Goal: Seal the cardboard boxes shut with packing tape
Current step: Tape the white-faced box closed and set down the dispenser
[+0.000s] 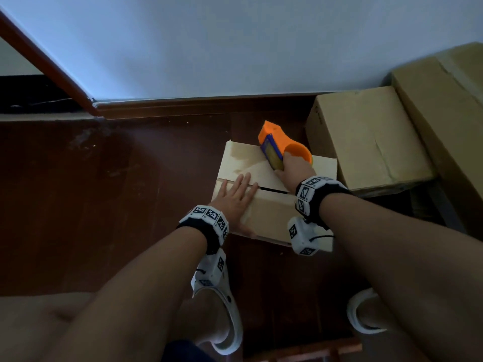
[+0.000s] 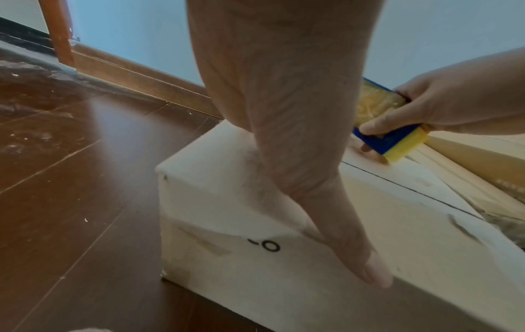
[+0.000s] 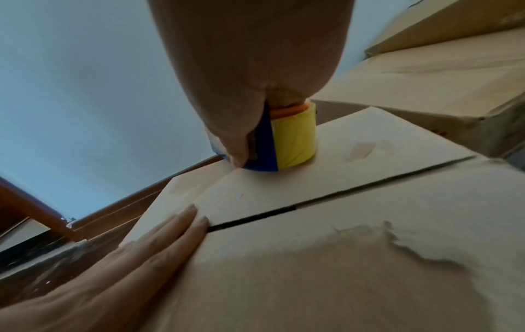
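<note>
Head view: small cardboard box (image 1: 264,205) on floor (image 1: 104,205), larger boxes (image 1: 371,137) right.
Left wrist view: left hand (image 2: 284,139) flat, fingers straight, on box top.
Right wrist view: right hand (image 3: 241,89) grips tape dispenser (image 3: 287,143) on far flap.

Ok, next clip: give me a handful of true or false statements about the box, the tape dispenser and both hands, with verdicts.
1. The left hand lies flat on the small box. True.
2. The right hand is empty. False: it holds the orange tape dispenser, which rests on the far flap.
3. The seam between the top flaps shows an open gap. True.
4. The small box sits on a table. False: it sits on the dark wooden floor.
5. Larger cardboard boxes stand to the right of the small box. True.
6. The tape roll is red. False: it looks yellow, with blue beside it.
</note>
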### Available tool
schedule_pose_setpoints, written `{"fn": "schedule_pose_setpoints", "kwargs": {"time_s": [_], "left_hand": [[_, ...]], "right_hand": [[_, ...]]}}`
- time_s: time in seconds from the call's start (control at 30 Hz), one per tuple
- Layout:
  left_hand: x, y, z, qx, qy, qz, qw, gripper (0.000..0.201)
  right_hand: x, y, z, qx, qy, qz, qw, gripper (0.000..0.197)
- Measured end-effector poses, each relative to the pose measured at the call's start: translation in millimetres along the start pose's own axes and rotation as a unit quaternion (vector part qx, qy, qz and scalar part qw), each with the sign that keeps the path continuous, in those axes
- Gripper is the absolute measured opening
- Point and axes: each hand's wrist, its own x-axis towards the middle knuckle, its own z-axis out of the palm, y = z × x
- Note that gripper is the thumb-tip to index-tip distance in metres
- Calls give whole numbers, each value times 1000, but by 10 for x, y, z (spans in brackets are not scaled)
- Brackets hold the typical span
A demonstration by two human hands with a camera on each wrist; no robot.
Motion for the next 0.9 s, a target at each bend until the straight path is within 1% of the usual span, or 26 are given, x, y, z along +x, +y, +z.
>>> {"fn": "schedule_pose_setpoints", "kwargs": {"time_s": [0.07,0.13,0.23,0.3,0.4,0.53,0.63,0.73,0.9], "left_hand": [[4,-6,-3,-4,-3,1,1000,139],[2,3,-5,-5,-4,1,1000,139],[9,5,12,-3,0,-1,1000,140],[11,-8,10,-7,4,3,1000,141],[-1,-15,3,2,8,-1,1000,141],[-40,5,-23,27,31,-8,999,139],[-33,5,-50,47,40,-11,998,142],[-21,4,-50,32,28,-11,999,144],[9,-3,-43,6,2,-5,1000,144]], "right_hand": [[114,-31,-19,-33,10,-9,999,32],[226,-76,-42,-65,2,-19,998,32],[395,-188,-50,-82,-8,-24,996,20],[458,-268,-64,-80,-14,-10,997,17],[489,-299,-76,-79,-25,2,997,21],[472,-214,-55,-68,-26,-18,997,26],[429,-147,-24,-61,-19,-35,997,28],[389,-76,3,-61,-18,-60,996,27],[368,-15,14,-63,-20,-73,995,28]]}}
